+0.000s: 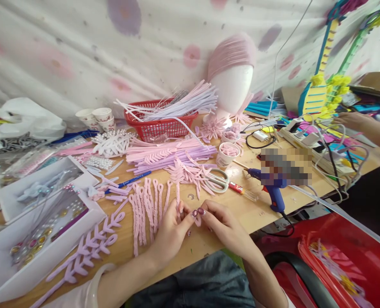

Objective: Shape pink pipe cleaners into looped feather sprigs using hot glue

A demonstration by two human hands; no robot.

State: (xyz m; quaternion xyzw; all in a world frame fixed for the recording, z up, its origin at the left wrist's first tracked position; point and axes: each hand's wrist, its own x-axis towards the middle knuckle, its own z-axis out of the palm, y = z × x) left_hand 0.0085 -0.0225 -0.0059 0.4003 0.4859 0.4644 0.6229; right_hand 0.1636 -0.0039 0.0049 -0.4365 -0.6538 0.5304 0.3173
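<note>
My left hand (172, 229) is closed, thumb and fingers pinching a pink pipe cleaner (198, 220). Across from it, my right hand (222, 224) pinches the same short bent piece, thumbs nearly touching. A leafy pink pipe-cleaner sprig (177, 176) rises from the fingers of my left hand; its lower end is hidden there. Beside that hand lies a row of looped, twisted pink pipe cleaners (148, 205). Two lilac pipe-cleaner sprigs (90, 250) lie farther left. Loose pink pieces (193, 171) and scissors (217, 180) are just beyond my hands.
A red basket (164, 128) of pipe cleaners stands at the back, near a white mannequin head (233, 90). Right are a blue glue gun (275, 190), a power strip (315, 149) with cables, and another person's arm (366, 128). White boxes (48, 261) hold beads at left.
</note>
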